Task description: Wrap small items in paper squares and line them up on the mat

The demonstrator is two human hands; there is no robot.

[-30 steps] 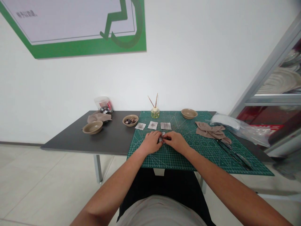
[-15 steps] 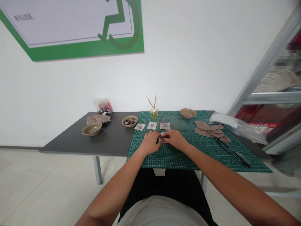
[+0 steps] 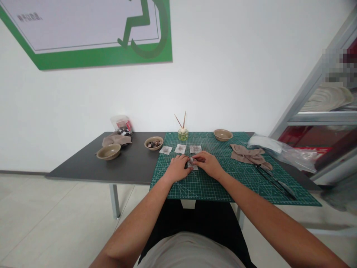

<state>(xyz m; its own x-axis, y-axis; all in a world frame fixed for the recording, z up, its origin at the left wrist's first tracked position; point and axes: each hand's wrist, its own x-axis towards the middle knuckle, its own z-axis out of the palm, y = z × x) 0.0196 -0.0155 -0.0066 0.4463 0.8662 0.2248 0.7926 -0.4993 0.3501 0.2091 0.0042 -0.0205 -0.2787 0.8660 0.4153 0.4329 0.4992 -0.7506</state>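
Observation:
My left hand (image 3: 177, 167) and my right hand (image 3: 208, 163) meet over the middle of a green cutting mat (image 3: 223, 178). Both pinch a small white packet (image 3: 192, 163) with dark contents between their fingertips. Just beyond them, three similar small white packets (image 3: 180, 149) lie in a row on the mat. A tan bowl (image 3: 153, 143) with dark pieces in it stands left of the mat.
An empty tan bowl (image 3: 108, 151) and a beige cloth (image 3: 115, 139) lie at the table's left, by a plastic jar (image 3: 122, 124). A reed diffuser (image 3: 183, 133), another bowl (image 3: 222, 134), a beige cloth (image 3: 249, 154), scissors (image 3: 276, 181) and a plastic bag (image 3: 281, 150) lie to the right.
Both hands stay together on the small packet, with only slight finger shifts. The view has drifted a little.

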